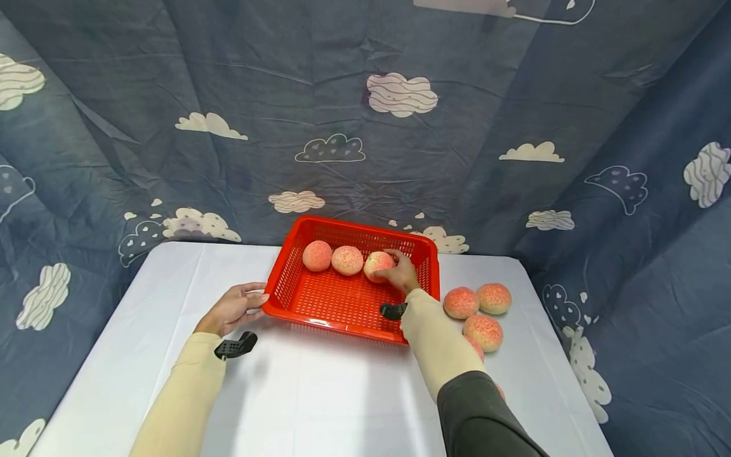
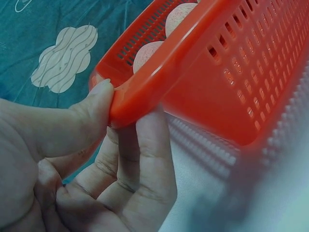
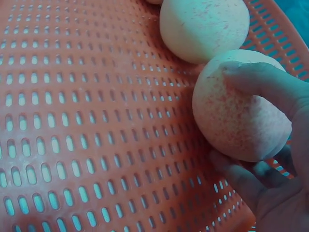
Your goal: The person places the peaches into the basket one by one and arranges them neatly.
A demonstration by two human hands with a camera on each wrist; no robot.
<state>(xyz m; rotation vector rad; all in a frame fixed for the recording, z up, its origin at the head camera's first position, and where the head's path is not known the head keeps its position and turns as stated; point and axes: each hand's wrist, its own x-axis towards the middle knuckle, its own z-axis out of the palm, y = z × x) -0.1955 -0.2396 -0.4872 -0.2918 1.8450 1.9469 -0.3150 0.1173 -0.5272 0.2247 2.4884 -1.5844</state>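
Note:
A red perforated plastic basket (image 1: pixel 342 327) stands on the white table. Three pinkish, speckled peaches lie in a row along its far wall. Around the rightmost peach (image 3: pixel 236 121) curl the thumb and fingers of my right hand (image 1: pixel 402 274), close over the basket floor. The middle peach (image 1: pixel 347 260) sits just left of it, and the left peach (image 1: pixel 316 256) is near the left wall. My left hand (image 1: pixel 234 308) pinches the basket's near left rim (image 2: pixel 140 99), thumb on top and fingers underneath.
Right of the basket, several more peaches rest on the table, among them a redder one (image 1: pixel 460 303), a yellowish one (image 1: pixel 494 298) and a nearer one (image 1: pixel 483 333). My right forearm partly hides others. A dark cloud-print curtain (image 1: pixel 342 82) hangs behind the white tabletop (image 1: pixel 308 393).

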